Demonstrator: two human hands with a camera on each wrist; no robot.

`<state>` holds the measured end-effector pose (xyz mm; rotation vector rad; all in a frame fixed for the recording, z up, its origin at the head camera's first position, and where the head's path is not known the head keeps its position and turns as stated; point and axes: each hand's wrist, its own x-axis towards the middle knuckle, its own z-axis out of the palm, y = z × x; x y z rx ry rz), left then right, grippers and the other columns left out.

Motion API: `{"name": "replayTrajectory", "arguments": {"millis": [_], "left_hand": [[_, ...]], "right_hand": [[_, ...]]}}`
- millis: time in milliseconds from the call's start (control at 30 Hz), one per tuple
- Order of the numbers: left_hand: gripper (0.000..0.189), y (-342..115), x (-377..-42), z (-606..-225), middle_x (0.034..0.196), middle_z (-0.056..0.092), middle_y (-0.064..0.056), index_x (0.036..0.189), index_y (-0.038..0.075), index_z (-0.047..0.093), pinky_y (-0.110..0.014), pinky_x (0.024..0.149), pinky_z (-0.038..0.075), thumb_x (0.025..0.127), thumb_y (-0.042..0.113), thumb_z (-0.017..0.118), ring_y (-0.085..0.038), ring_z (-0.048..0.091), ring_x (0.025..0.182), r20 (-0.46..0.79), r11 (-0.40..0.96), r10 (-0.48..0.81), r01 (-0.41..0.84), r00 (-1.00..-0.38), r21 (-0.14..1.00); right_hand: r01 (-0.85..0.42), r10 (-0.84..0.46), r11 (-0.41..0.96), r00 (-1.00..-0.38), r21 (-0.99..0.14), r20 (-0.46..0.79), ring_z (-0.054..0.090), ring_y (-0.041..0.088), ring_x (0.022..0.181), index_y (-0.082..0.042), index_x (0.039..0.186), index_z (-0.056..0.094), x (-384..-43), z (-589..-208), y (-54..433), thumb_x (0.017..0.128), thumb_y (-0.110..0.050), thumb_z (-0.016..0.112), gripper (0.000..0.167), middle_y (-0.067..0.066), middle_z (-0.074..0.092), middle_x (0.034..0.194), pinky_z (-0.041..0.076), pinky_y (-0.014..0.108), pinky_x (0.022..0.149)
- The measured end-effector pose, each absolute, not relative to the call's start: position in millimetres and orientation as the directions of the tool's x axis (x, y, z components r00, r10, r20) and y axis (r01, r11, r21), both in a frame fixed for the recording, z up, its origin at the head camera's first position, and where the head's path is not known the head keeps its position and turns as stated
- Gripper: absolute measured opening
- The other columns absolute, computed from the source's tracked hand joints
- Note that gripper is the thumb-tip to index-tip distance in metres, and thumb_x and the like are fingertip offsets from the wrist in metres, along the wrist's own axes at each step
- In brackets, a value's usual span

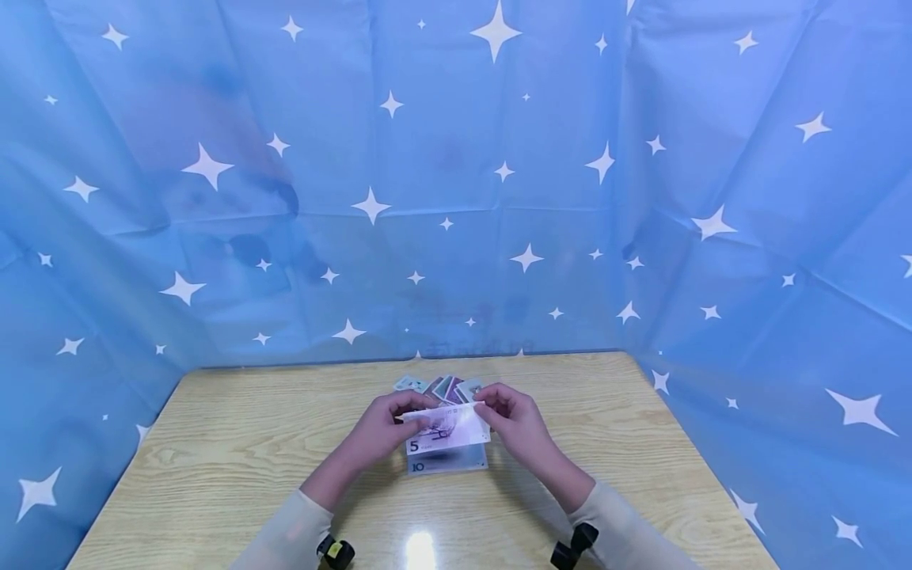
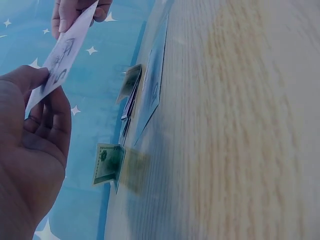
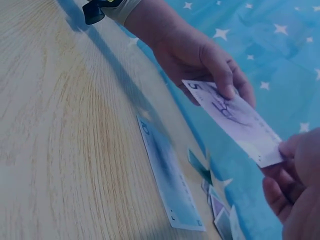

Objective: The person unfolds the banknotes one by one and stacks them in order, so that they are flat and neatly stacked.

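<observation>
A pale purple banknote (image 1: 459, 427) marked 5 is stretched between both hands above the table. My left hand (image 1: 388, 426) pinches its left end, thumb on the printed face and fingers behind. At the other end, the upper right corner is pinched by my right hand (image 1: 518, 423). Below the purple note, a bluish banknote (image 3: 167, 175) marked 10 lies flat on the wooden table, partly covered by it in the head view. Just beyond lie several folded banknotes (image 1: 445, 388) in a loose cluster; a green one (image 2: 107, 162) stands bent up on its fold.
The light wooden table (image 1: 249, 443) ends at a blue curtain (image 1: 456, 237) with white stars, close behind the folded notes. Both wrists wear a black camera strap (image 1: 575, 546). Light glares on the table's near part.
</observation>
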<state>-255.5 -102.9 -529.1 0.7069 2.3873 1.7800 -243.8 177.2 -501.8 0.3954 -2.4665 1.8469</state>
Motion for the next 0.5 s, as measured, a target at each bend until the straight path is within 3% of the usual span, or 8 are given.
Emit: {"name": "replayTrajectory", "arguments": {"millis": [200,367,500], "left_hand": [[0.023,-105.1,-252.7,-525.3,0.124,0.076,-0.004,0.126,0.015,0.081,-0.029,0.078,0.058,0.103,0.011,0.078,-0.025,0.068,0.098,0.208,0.219,0.408,0.316,-0.889,0.923],[0.024,-107.1,-251.2,-523.7,0.125,0.077,-0.005,0.127,0.012,0.080,-0.028,0.081,0.057,0.104,0.010,0.077,-0.029,0.067,0.102,0.208,0.214,0.411,0.315,-0.888,0.925],[0.025,-107.8,-250.9,-524.9,0.126,0.076,-0.004,0.129,0.012,0.080,-0.030,0.087,0.057,0.104,0.011,0.077,-0.024,0.068,0.108,0.203,0.228,0.414,0.317,-0.888,0.921]], "right_hand": [[-0.215,-0.223,0.285,-0.963,-0.934,0.154,0.061,0.018,0.077,-0.005,0.120,0.081,-243.1,-502.7,179.0,0.107,-0.005,0.072,0.015,0.011,0.073,0.094,0.058,0.031,0.070],[-0.210,-0.249,0.303,-0.959,-0.930,0.135,0.060,0.016,0.078,-0.007,0.118,0.081,-243.8,-504.3,180.0,0.106,-0.007,0.074,0.014,0.007,0.073,0.095,0.053,0.025,0.070],[-0.211,-0.258,0.307,-0.957,-0.928,0.132,0.060,0.014,0.076,-0.007,0.117,0.082,-244.9,-506.3,179.8,0.105,-0.005,0.075,0.014,0.006,0.074,0.096,0.052,0.023,0.069]]}}
